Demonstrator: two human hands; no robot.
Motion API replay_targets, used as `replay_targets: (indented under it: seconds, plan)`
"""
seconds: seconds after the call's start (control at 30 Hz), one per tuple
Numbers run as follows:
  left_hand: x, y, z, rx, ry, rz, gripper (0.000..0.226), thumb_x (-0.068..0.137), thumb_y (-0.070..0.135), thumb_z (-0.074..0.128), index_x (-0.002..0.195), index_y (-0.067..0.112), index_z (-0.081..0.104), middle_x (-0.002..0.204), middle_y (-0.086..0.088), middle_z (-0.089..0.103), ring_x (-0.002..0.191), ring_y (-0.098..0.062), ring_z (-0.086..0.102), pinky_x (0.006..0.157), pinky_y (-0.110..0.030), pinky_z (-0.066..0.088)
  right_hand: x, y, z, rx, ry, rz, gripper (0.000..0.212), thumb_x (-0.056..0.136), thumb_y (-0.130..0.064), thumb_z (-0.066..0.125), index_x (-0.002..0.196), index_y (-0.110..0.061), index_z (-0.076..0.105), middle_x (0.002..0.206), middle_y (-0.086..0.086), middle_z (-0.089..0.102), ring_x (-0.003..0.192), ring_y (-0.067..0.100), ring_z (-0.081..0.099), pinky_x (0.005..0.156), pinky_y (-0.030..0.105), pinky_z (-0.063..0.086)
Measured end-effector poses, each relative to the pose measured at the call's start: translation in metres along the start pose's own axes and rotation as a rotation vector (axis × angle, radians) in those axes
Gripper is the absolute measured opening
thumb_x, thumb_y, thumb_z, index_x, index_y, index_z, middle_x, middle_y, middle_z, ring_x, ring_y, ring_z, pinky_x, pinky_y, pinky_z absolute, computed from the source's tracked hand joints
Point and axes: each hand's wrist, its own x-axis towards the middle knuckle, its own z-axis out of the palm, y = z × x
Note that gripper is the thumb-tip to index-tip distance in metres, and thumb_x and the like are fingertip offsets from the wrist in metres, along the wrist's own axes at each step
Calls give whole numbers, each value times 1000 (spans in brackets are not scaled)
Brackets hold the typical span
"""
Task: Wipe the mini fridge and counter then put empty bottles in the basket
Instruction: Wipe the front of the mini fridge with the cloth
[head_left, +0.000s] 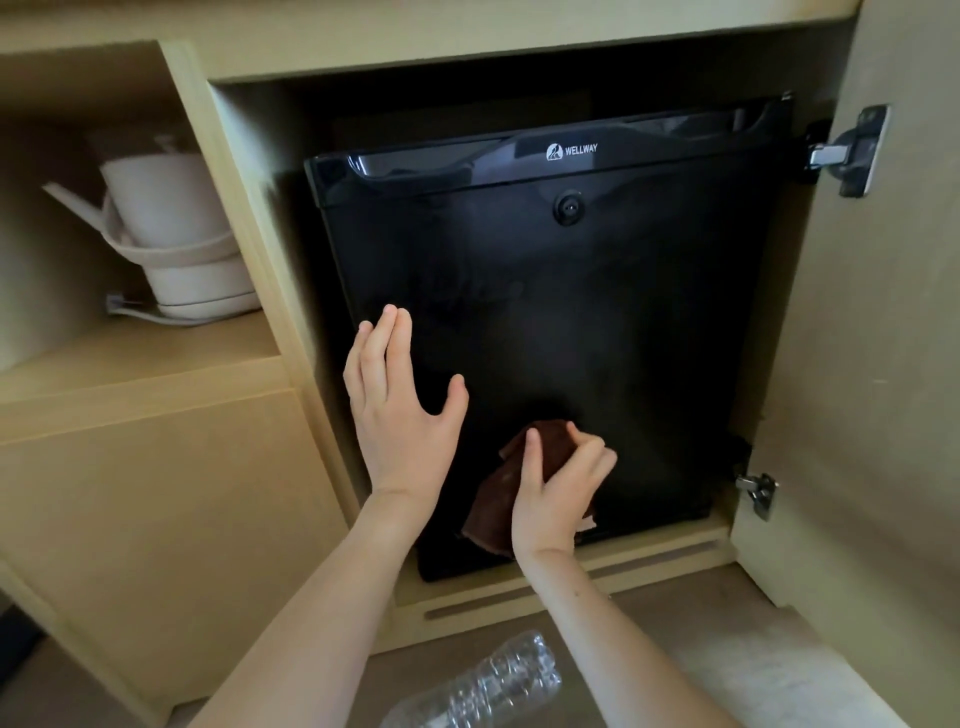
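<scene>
A black mini fridge (597, 291) with a closed door stands inside a light wooden cabinet. My left hand (400, 405) rests flat and open against the left part of the fridge door, fingers spread upward. My right hand (558, 488) grips a brown cloth (498, 499) and presses it on the lower middle of the door. A clear, crumpled plastic bottle (483, 686) lies on the floor below, between my forearms. No basket is in view.
The cabinet door (872, 364) stands open at the right, with metal hinges (847, 150). A shelf at the left holds a white kettle (171, 234) on its base. A wooden plinth (571, 587) runs under the fridge.
</scene>
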Motion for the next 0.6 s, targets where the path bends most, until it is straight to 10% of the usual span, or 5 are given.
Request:
replay_targets:
  seconds: [0.27, 0.47, 0.6]
  plan:
    - [2, 11, 10, -24, 53, -31, 75, 84, 27, 73, 148, 9, 37, 153, -3, 33, 147, -21, 18, 114, -55, 31, 89, -48, -6, 38, 19, -256, 34, 93, -42, 61, 115, -20, 47, 107, -16, 33, 99, 0, 49, 89, 11, 42]
    - [1, 15, 8, -31, 45, -53, 75, 85, 24, 73, 148, 7, 37, 153, -6, 33, 147, -22, 17, 115, -56, 28, 60, 9, -33, -66, 61, 69, 43, 94, -40, 60, 123, -11, 47, 112, -7, 36, 100, 8, 48, 91, 37, 51]
    - [3, 25, 10, -33, 65, -77, 77, 84, 24, 75, 148, 5, 37, 152, -10, 34, 147, -29, 20, 116, -57, 26, 78, -12, -30, 15, 56, -8, 35, 93, -40, 61, 119, -20, 48, 110, -12, 36, 100, 3, 48, 86, 11, 34]
